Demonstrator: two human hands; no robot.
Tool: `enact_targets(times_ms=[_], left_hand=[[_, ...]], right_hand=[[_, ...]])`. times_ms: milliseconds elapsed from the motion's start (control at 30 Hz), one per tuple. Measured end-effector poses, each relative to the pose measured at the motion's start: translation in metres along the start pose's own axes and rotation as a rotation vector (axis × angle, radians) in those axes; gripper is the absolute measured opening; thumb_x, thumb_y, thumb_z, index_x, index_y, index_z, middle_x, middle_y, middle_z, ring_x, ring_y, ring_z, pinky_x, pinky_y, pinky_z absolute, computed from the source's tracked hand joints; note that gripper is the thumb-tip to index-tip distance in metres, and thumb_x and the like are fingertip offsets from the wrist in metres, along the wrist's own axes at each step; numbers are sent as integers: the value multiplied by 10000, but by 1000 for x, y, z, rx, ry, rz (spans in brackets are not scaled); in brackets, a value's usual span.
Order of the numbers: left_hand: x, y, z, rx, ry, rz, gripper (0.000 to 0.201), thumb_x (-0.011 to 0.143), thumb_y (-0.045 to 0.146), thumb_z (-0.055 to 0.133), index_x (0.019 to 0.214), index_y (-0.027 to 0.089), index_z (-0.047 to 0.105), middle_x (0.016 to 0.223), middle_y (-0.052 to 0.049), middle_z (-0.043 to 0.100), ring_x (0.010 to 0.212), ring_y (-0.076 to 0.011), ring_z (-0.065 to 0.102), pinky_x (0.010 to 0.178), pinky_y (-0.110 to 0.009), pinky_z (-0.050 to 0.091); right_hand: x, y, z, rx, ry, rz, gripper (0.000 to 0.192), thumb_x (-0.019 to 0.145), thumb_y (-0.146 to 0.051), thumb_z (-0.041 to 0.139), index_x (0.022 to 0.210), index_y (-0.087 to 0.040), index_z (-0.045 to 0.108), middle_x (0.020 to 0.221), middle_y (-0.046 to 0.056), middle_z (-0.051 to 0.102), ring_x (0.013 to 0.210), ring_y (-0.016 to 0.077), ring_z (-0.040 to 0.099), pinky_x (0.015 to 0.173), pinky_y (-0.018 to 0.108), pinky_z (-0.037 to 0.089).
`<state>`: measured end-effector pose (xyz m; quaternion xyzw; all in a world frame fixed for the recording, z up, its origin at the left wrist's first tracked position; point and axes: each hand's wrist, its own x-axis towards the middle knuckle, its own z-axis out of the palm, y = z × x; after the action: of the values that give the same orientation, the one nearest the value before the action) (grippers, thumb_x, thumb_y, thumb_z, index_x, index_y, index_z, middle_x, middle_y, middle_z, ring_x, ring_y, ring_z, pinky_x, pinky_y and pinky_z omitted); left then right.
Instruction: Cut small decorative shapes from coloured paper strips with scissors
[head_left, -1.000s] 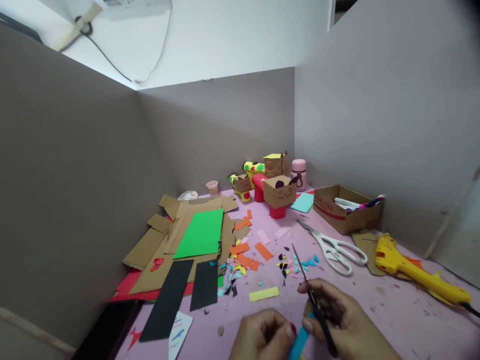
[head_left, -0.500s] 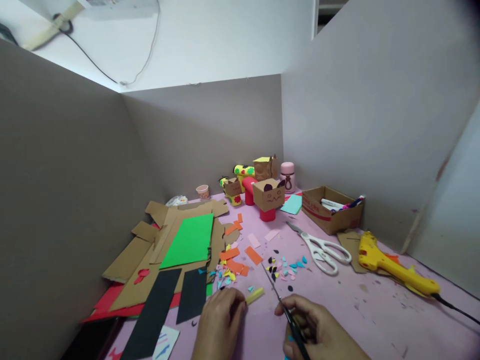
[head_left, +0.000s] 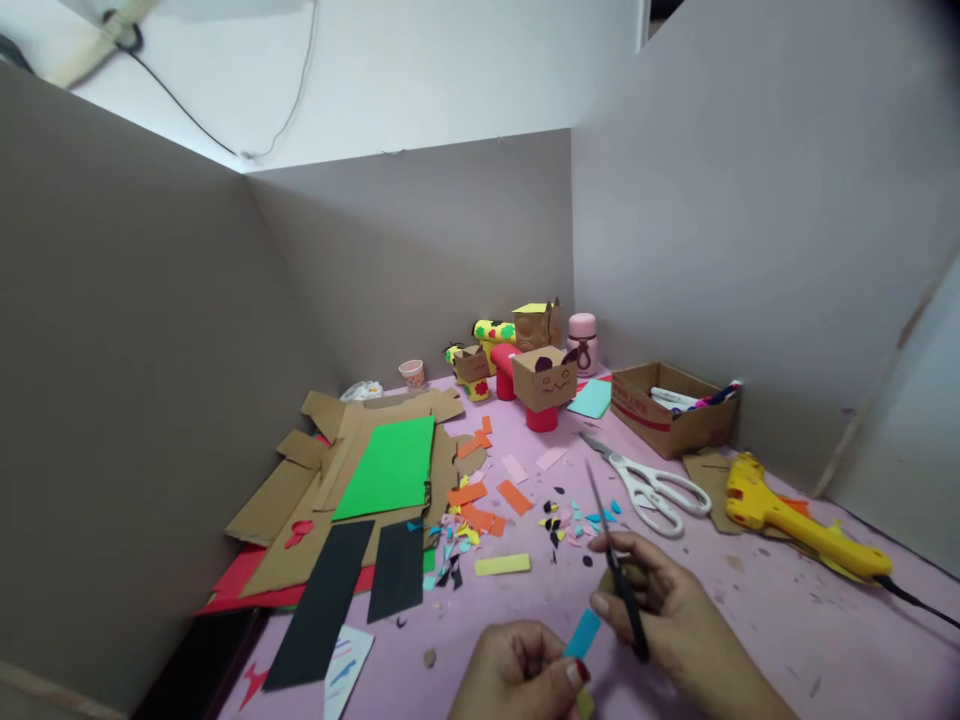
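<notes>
blue paper strip: small, light blue, flat rect, tilted up-right, pinched at lower end, above pink tabletop nr bottom centre | small scissors: dark handles, thin silver blades, look shut, tips pointing up & away, handle end low, just right of strip, blades not touching it
</notes>
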<state>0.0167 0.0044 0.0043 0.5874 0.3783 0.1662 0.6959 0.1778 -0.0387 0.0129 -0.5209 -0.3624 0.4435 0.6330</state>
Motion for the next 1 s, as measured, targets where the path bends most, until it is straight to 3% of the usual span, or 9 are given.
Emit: enact_targets(times_ms=[133,300,467,600,733,800,933,1000], left_hand=[[0,1,-6,-89,36,-49,421,640,538,695,622,175,482,470,47,555,395,-43,407,418,-184,236],[-6,8,-2,-93,-19,-25,460,575,566,725,612,164,504,486,57,541,402,-38,384,447,-195,258],[-8,10,0,-83,-17,-60,415,591,524,728,608,146,557,515,37,570,412,-49,401,461,-203,282],[-7,4,-4,-2,72,-94,307,588,413,741,575,162,566,421,91,462,393,-58,369,445,-208,275],[-7,1,-11,116,93,-120,227,593,338,731,592,141,618,464,57,512,415,-62,380,438,-212,235],[-6,1,-14,75,57,-76,261,608,374,721,596,135,616,492,31,545,432,-73,417,450,-217,257],[-2,1,-11,-167,105,113,427,606,532,711,744,147,588,614,-6,611,519,-103,497,516,-232,327],[-3,2,-6,-175,62,112,496,535,537,761,781,140,594,614,14,585,508,-89,471,512,-226,305]], right_hand=[[0,-2,-1,10,-33,3,379,598,-190,728,946,-207,578,568,-74,553,478,123,510,478,240,385],[-8,9,5,2,-108,14,351,568,-94,687,895,-198,612,578,-72,535,543,130,507,523,243,395],[-11,17,5,36,19,-36,356,574,-126,709,907,-205,614,548,-84,537,505,117,486,494,227,383],[-10,18,2,43,20,-14,365,566,-157,754,898,-219,617,530,-90,537,490,113,492,483,217,383],[-1,10,-12,42,35,71,492,529,-219,833,945,-255,572,544,-94,545,489,116,479,461,205,381],[4,7,-19,35,74,89,527,540,-267,843,982,-269,556,578,-88,564,484,112,466,457,203,382],[3,13,-16,3,-79,101,442,566,-237,822,940,-246,586,551,-81,554,486,127,495,458,220,398],[-2,20,-9,26,-136,79,401,565,-190,802,908,-235,599,543,-79,556,497,131,515,470,225,406]])
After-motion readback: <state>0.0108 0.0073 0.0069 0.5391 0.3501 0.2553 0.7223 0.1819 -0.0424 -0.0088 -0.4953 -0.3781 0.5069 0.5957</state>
